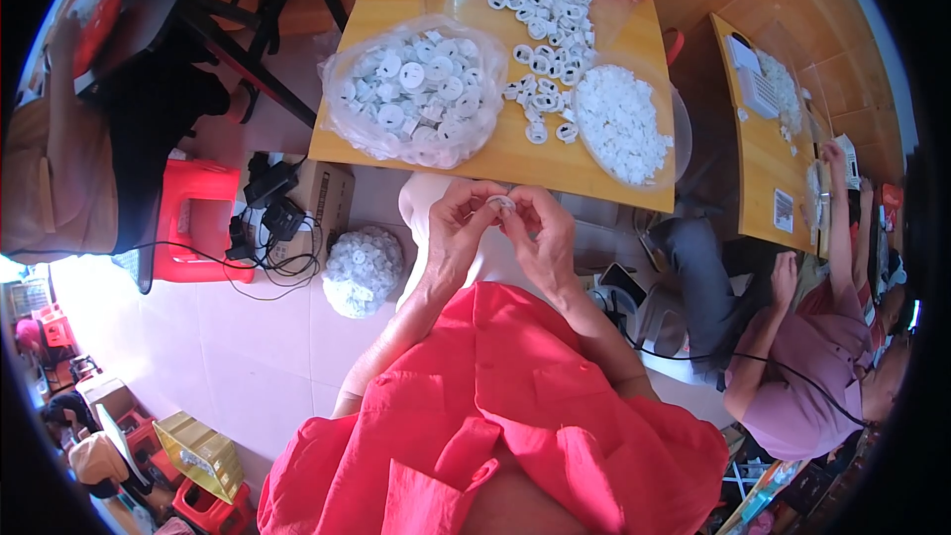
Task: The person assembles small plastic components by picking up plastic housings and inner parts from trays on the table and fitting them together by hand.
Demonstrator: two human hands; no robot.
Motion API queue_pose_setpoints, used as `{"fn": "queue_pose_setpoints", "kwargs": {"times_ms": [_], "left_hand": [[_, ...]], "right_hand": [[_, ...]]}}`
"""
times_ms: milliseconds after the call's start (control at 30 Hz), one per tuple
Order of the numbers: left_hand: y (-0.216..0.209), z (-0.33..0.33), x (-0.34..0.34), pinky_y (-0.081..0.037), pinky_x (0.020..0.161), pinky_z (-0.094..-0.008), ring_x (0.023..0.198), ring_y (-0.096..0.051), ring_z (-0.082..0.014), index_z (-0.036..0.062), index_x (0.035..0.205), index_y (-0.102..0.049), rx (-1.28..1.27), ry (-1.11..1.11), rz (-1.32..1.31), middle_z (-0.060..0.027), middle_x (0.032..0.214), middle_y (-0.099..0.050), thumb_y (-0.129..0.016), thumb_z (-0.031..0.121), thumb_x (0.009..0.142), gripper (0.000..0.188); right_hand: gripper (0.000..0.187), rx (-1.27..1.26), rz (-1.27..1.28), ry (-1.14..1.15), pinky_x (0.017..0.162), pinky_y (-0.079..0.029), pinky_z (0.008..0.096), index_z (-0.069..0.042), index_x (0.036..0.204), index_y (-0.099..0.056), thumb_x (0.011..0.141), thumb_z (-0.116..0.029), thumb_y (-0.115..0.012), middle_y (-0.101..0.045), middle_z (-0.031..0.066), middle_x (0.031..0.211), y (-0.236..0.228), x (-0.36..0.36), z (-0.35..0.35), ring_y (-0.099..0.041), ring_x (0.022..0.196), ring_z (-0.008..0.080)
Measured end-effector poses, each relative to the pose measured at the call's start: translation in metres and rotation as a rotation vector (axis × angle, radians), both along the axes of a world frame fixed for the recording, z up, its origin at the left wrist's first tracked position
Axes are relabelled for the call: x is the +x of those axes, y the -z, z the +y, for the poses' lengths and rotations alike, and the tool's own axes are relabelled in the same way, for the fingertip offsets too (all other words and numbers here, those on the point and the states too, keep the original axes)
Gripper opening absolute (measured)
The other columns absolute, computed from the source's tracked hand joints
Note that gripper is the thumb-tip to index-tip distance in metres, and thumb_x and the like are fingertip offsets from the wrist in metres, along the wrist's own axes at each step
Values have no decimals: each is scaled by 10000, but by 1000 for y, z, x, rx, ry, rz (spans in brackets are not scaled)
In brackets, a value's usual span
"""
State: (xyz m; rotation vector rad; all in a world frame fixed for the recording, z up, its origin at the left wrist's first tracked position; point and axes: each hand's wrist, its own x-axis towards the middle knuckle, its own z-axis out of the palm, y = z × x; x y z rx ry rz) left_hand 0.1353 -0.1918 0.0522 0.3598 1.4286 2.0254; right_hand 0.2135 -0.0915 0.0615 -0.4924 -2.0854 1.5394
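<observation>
Just off the near edge of the wooden table [555, 181], my two hands meet over my lap. Between their fingertips is a small round white plastic part [502, 203]. My left hand [464, 225] pinches it from one side, and my right hand [540, 233] grips it from the other. Ahead on the left of the tabletop sits a clear plastic bag [332, 99] full of white round parts. White ring-shaped parts [540, 61] lie loose in the middle. To their right, a shallow clear tray [682, 134] holds a heap of tiny white pieces [621, 119].
On the floor at left stand a red stool [188, 223], a cardboard box [332, 193] with black adapters and cables, and a bag of white parts [363, 270]. A co-worker in a pink shirt [807, 376] sits right, by another table [738, 163]. Another person [74, 173] is at far left.
</observation>
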Motion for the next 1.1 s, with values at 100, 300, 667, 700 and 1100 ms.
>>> {"fn": "queue_pose_setpoints", "kwargs": {"times_ms": [100,300,667,700,1100], "left_hand": [[-5,0,0,-495,710,-247,783,-595,-124,-31,944,-600,1,15,-40,-47,868,-574,-572,-23,826,122],[-6,-1,1,-509,713,-251,766,-609,-134,-40,950,-586,27,15,-75,-71,880,-594,-575,-12,826,127],[11,-3,6,-494,631,-223,721,-598,-109,-23,899,-581,-14,13,7,-63,853,-590,-566,-25,829,72],[12,-3,6,-494,631,-223,721,-598,-109,-23,899,-581,-14,13,7,-63,853,-590,-566,-25,829,72],[0,13,-8,-471,613,-213,711,-564,-92,-2,907,-621,-92,-177,257,-36,825,-545,-581,-18,823,95]], "right_hand": [[73,-53,-20,8,549,-466,233,9,861,-555,797,35,-580,-585,88,723,0,0,1,-598,606,135],[44,-127,-37,-9,558,-460,209,8,847,-550,812,30,-566,-583,50,718,-5,-1,0,-585,624,102],[54,154,-15,16,511,-445,250,2,801,-516,813,17,-566,-575,76,661,-1,3,-6,-588,578,133],[51,205,2,25,510,-445,263,0,805,-516,815,18,-563,-571,92,659,0,3,-7,-588,570,160],[115,395,111,111,512,-443,340,-3,930,-523,822,12,-560,-555,141,742,3,-9,0,-573,598,289]]}}
